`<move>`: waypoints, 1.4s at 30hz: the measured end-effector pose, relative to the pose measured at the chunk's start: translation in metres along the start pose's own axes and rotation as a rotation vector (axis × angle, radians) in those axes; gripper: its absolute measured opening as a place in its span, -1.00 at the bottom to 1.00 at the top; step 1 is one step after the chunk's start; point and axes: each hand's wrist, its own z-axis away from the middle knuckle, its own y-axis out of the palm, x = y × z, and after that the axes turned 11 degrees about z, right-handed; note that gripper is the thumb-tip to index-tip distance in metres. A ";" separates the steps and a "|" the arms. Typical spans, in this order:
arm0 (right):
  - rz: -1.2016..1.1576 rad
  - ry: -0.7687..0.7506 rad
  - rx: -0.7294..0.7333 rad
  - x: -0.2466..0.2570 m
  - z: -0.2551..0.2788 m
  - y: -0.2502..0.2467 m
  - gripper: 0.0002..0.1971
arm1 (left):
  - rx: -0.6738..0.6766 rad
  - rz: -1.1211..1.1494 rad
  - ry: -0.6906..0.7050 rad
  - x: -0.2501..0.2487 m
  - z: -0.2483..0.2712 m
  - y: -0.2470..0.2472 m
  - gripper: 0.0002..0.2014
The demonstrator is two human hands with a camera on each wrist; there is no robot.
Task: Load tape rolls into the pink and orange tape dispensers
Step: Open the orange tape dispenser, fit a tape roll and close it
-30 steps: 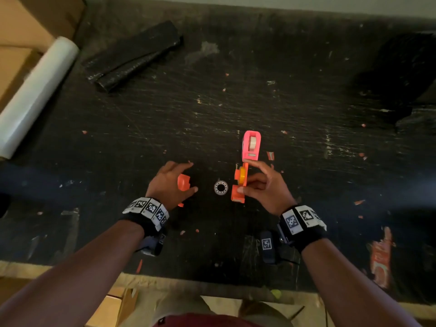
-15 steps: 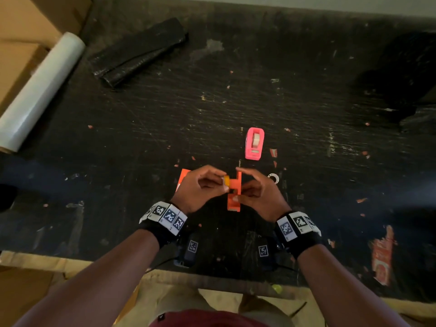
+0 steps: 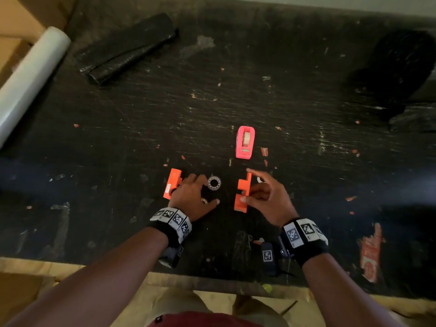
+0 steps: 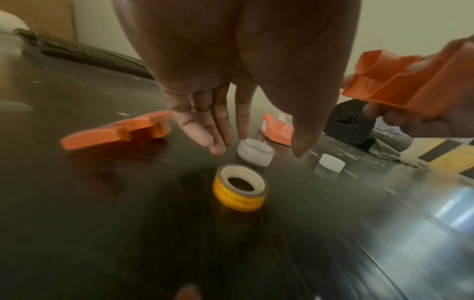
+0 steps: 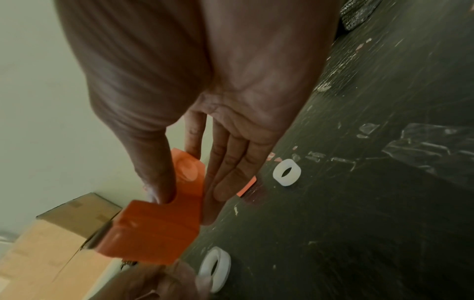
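The pink dispenser (image 3: 245, 142) stands on the black table (image 3: 306, 175) with a tape roll in it. My right hand (image 3: 250, 192) pinches one orange dispenser half (image 3: 243, 193) between thumb and fingers, held just above the table; the right wrist view shows the same half (image 5: 159, 223). The other orange half (image 3: 172, 183) lies flat to the left. My left hand (image 3: 200, 192) hovers open, fingers straight, over a yellow tape roll (image 4: 239, 187) lying on the table. A clear spool (image 3: 214, 182) sits just beyond its fingertips.
A white ring (image 5: 286, 172) lies right of my right hand, and a second white ring (image 5: 215, 268) nearer me. A black folded sheet (image 3: 127, 48) and a white film roll (image 3: 30, 74) lie far left. A dark bundle (image 3: 396, 67) sits far right.
Both hands were together at the orange dispenser with the yellow roll. My left hand has since moved left and opened, and the yellow roll now lies on the table.
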 end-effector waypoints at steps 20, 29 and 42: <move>0.023 -0.024 -0.009 -0.001 0.004 -0.009 -0.21 | 0.099 0.898 0.120 -0.032 -0.010 -0.026 -0.49; 0.021 -0.103 0.055 0.023 -0.006 0.007 -0.17 | 0.092 0.877 0.261 -0.037 0.014 -0.048 -0.47; -0.045 -0.113 0.095 0.035 -0.009 0.026 -0.21 | 0.075 0.799 0.388 -0.037 0.026 -0.061 -0.37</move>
